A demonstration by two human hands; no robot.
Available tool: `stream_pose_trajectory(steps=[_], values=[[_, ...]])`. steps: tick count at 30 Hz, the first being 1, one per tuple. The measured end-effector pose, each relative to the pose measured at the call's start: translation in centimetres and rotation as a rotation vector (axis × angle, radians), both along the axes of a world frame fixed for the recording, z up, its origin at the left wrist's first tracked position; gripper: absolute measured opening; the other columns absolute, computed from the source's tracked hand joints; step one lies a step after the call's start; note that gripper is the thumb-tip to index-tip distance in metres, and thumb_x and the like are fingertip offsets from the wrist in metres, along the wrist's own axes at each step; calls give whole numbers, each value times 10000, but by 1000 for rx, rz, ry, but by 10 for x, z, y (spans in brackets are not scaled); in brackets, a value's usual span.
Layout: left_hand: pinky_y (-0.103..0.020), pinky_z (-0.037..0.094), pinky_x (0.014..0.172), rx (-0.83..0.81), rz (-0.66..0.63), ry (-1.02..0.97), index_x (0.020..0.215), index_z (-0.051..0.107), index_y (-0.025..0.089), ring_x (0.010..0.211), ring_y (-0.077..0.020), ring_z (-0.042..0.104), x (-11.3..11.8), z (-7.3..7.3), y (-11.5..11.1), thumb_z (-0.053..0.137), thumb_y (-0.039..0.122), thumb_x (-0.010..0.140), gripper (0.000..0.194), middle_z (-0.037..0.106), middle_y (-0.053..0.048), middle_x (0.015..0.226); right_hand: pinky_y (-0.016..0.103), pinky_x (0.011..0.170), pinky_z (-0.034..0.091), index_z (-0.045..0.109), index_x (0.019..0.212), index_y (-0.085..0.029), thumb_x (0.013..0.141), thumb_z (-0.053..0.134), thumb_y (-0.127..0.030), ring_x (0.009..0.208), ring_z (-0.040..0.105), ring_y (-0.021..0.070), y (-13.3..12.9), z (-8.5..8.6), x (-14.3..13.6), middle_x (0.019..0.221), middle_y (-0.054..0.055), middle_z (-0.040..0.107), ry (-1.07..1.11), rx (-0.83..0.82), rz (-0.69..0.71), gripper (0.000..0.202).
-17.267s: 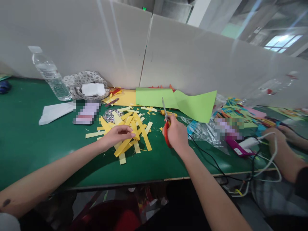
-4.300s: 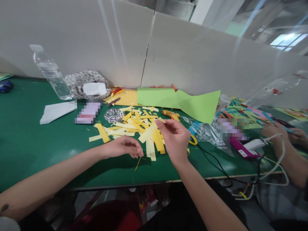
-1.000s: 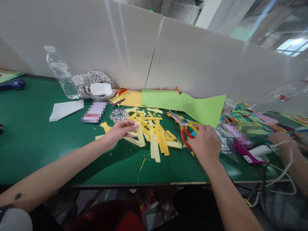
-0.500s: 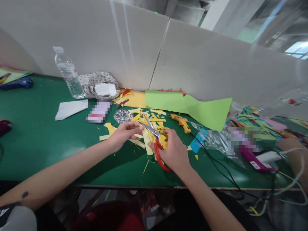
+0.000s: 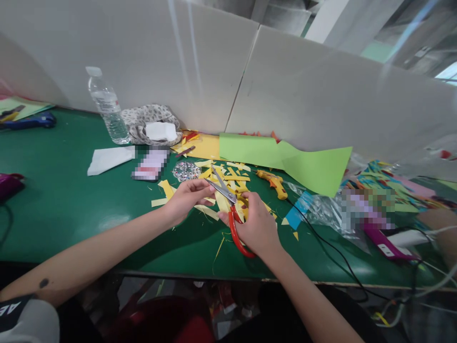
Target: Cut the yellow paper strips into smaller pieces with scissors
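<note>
Cutting looks to be the step in hand: right hand grips red scissors, blades parted, over yellow strips on the bench; left hand pinches one strip. Next, I'd judge, feed it squarely between the blades.

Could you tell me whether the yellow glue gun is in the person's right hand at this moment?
No, the right hand holds the red-handled scissors, while the glue gun lies apart on the green table.

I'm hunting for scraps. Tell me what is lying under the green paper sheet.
The green paper sheet overlaps a yellow sheet at its left end, and orange scraps poke out behind its top edge. Whatever else lies beneath is covered.
</note>
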State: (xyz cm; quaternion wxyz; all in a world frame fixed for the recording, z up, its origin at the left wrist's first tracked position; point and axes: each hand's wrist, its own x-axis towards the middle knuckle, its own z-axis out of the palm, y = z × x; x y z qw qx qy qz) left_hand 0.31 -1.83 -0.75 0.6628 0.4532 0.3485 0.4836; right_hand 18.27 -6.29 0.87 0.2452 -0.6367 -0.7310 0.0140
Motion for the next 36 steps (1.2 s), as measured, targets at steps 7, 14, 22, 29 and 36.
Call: stream_pose_trajectory(steps=[7,14,22,29,36], values=[[-214,511,624,6,-27,-28,709,666,176,672,-100,613,1,1,-1,718,313,689,148,669,2,719,331,622,439,455,1002,-186,693,550,-556,825,608,252,-2,2,-2,895,88,601,33,2,2,491],[-207,501,608,-1,-41,-54,705,668,168,647,-91,604,1,0,-1,722,296,689,140,656,8,692,296,560,408,444,953,-190,688,552,-545,752,604,228,-3,3,-3,859,76,592,28,9,0,456],[-214,492,596,-19,-68,-61,697,669,168,631,-89,585,1,1,-1,728,308,684,153,635,7,684,297,561,405,422,898,-203,679,557,-547,755,598,229,-3,4,-3,858,72,585,38,36,6,429],[-201,487,583,-20,-90,-59,712,674,175,615,-76,563,0,2,-1,724,317,691,152,622,15,679,285,540,390,417,857,-213,671,574,-553,703,586,208,-3,2,-2,825,57,586,59,62,16,418],[-194,471,566,-15,-89,-56,689,672,175,600,-72,552,0,4,-3,724,311,690,146,612,17,663,282,551,382,420,842,-214,654,595,-542,708,591,214,-3,3,0,809,51,602,45,55,7,417]])
